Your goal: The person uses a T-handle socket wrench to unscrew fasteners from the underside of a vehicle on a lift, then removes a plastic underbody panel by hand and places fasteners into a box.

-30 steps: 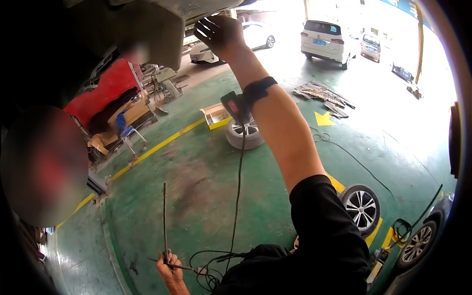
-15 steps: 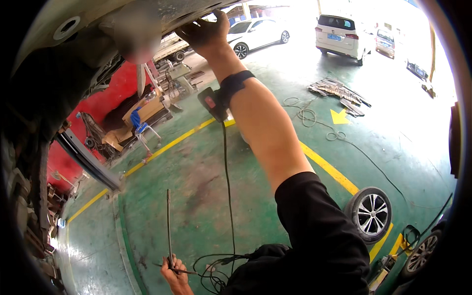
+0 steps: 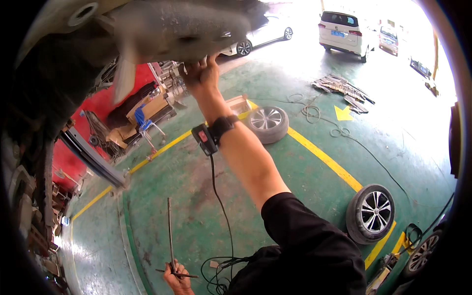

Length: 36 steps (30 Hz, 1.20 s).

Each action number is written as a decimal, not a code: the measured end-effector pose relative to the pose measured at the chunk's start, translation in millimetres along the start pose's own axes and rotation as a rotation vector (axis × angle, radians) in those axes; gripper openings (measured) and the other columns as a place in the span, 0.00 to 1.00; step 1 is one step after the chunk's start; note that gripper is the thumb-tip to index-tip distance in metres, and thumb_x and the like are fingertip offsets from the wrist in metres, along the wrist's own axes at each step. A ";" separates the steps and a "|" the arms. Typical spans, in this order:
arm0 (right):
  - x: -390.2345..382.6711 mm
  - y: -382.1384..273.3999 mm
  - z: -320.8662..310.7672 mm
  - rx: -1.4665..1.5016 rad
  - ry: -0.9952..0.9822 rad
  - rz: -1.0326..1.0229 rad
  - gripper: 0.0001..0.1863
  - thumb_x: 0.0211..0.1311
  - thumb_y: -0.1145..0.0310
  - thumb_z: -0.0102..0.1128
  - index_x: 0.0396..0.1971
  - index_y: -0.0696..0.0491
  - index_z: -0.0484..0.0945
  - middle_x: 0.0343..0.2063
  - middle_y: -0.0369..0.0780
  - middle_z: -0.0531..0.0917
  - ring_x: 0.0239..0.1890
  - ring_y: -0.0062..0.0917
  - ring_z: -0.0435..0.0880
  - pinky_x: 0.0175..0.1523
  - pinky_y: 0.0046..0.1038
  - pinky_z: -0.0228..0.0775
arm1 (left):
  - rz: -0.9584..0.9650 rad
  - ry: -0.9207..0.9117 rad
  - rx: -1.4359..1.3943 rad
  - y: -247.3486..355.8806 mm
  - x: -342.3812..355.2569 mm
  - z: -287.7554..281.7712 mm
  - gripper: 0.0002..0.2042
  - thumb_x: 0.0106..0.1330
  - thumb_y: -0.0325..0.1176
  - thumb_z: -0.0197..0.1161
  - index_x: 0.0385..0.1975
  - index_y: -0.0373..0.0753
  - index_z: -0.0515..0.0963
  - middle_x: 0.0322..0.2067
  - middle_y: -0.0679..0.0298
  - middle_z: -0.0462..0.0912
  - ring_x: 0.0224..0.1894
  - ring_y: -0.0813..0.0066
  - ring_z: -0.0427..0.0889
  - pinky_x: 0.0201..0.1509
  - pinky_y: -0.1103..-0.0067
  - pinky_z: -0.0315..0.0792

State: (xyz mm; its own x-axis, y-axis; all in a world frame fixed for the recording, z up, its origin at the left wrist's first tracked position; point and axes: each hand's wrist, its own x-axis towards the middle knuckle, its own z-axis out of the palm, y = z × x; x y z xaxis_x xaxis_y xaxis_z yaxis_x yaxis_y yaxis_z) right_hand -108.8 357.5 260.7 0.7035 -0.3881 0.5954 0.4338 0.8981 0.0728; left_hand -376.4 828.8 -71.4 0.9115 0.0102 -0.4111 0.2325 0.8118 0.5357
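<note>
My right arm [image 3: 250,162] reaches up from the lower right. My right hand [image 3: 202,78] is raised against the lower edge of a grey underbody panel [image 3: 172,32] hanging from the vehicle overhead, its fingers bent onto that edge. Fingertips are partly hidden by the panel, which is blurred. A black strap on this wrist carries a small black box [image 3: 204,139] with a cable running down from it. Low in the view, my left hand [image 3: 178,279] closes round a T-handle wrench [image 3: 170,228]; its long rod points up and its crossbar lies across the fingers.
Loose black cable [image 3: 216,275] coils near my body. One wheel [image 3: 268,123] lies beyond my right forearm, another wheel [image 3: 371,214] at the right. A lift post [image 3: 91,157] stands at the left. Farther off are scrap parts [image 3: 339,88], a hose [image 3: 366,152] and parked white vehicles [image 3: 342,32].
The panel has dropped lower into view, and my right hand has come down with it. A wheel behind my forearm now shows. My left hand keeps the wrench.
</note>
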 end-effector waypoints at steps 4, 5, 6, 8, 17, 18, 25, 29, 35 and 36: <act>-32.6 15.5 -16.7 0.098 0.021 -0.025 0.25 0.67 0.41 0.51 0.51 0.46 0.71 0.48 0.32 0.77 0.54 0.25 0.71 0.58 0.34 0.58 | 0.002 -0.014 0.022 5.6 1.1 -1.1 0.21 0.76 0.42 0.45 0.36 0.26 0.74 0.16 0.67 0.66 0.15 0.79 0.62 0.12 0.83 0.54; -35.9 14.0 -19.3 0.112 0.003 -0.034 0.24 0.67 0.42 0.51 0.50 0.46 0.71 0.49 0.32 0.77 0.54 0.24 0.71 0.58 0.34 0.58 | 0.013 0.011 0.045 6.4 1.2 0.8 0.21 0.76 0.42 0.45 0.35 0.26 0.74 0.16 0.67 0.66 0.15 0.79 0.62 0.12 0.83 0.54; -33.6 8.4 -26.9 0.097 0.046 -0.001 0.28 0.68 0.40 0.47 0.58 0.45 0.68 0.57 0.32 0.74 0.64 0.24 0.65 0.66 0.35 0.51 | 0.018 -0.006 0.033 7.9 -0.1 6.0 0.21 0.76 0.42 0.45 0.35 0.26 0.74 0.16 0.67 0.66 0.15 0.79 0.62 0.12 0.83 0.54; -37.3 7.1 -27.6 0.031 0.070 0.004 0.25 0.67 0.46 0.51 0.57 0.45 0.69 0.56 0.33 0.75 0.63 0.25 0.67 0.66 0.38 0.52 | -0.050 -0.017 0.044 9.9 0.1 7.6 0.21 0.75 0.43 0.46 0.35 0.27 0.74 0.16 0.68 0.66 0.15 0.80 0.62 0.13 0.84 0.54; -20.7 -95.9 28.0 -0.838 0.146 -0.050 0.28 0.63 0.64 0.55 0.63 0.52 0.63 0.57 0.46 0.73 0.56 0.35 0.75 0.60 0.36 0.65 | -0.075 -0.085 0.002 27.3 10.9 -20.6 0.21 0.75 0.43 0.45 0.35 0.26 0.73 0.16 0.68 0.65 0.15 0.80 0.61 0.12 0.84 0.53; -29.8 -103.6 38.8 -0.946 0.198 -0.192 0.32 0.60 0.68 0.57 0.65 0.52 0.61 0.57 0.48 0.72 0.57 0.35 0.74 0.60 0.36 0.65 | -0.081 -0.081 -0.012 27.8 11.4 -23.8 0.21 0.75 0.43 0.45 0.35 0.26 0.73 0.16 0.68 0.65 0.15 0.80 0.61 0.12 0.84 0.53; -81.3 -159.9 147.1 -1.960 -0.041 -1.077 0.40 0.44 0.73 0.66 0.63 0.51 0.66 0.58 0.45 0.73 0.60 0.36 0.72 0.61 0.37 0.66 | -0.117 -0.042 0.099 25.6 31.1 -20.1 0.20 0.75 0.41 0.45 0.34 0.27 0.74 0.17 0.68 0.66 0.15 0.81 0.60 0.12 0.84 0.52; -88.0 -159.7 163.2 -2.284 -0.062 -1.095 0.21 0.47 0.68 0.68 0.45 0.52 0.77 0.44 0.44 0.82 0.46 0.35 0.80 0.48 0.34 0.72 | -0.174 -0.092 0.102 12.5 46.4 -13.4 0.20 0.75 0.41 0.45 0.34 0.27 0.74 0.17 0.68 0.66 0.16 0.81 0.60 0.13 0.84 0.52; -134.7 -146.0 165.1 -2.584 -0.215 -0.848 0.15 0.53 0.59 0.69 0.30 0.57 0.79 0.27 0.47 0.83 0.30 0.43 0.83 0.37 0.36 0.73 | -0.291 -0.111 0.088 -3.0 57.6 -1.5 0.20 0.75 0.42 0.45 0.34 0.28 0.74 0.17 0.68 0.64 0.16 0.79 0.59 0.15 0.82 0.50; -143.8 -137.2 163.2 -2.619 -0.158 -0.766 0.15 0.54 0.59 0.68 0.30 0.57 0.80 0.27 0.48 0.83 0.31 0.45 0.82 0.36 0.37 0.73 | -0.306 -0.084 0.090 -4.4 59.9 -2.1 0.20 0.75 0.42 0.45 0.34 0.28 0.74 0.17 0.68 0.64 0.17 0.79 0.59 0.15 0.82 0.49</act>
State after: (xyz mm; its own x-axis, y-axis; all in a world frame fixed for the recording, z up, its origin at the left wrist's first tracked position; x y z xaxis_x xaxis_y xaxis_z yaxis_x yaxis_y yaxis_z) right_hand -361.3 323.9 295.7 0.2880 -0.2205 0.9319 -0.0454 -0.9752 -0.2167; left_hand -323.6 827.0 -100.0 0.8184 -0.2778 -0.5030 0.5258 0.7150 0.4607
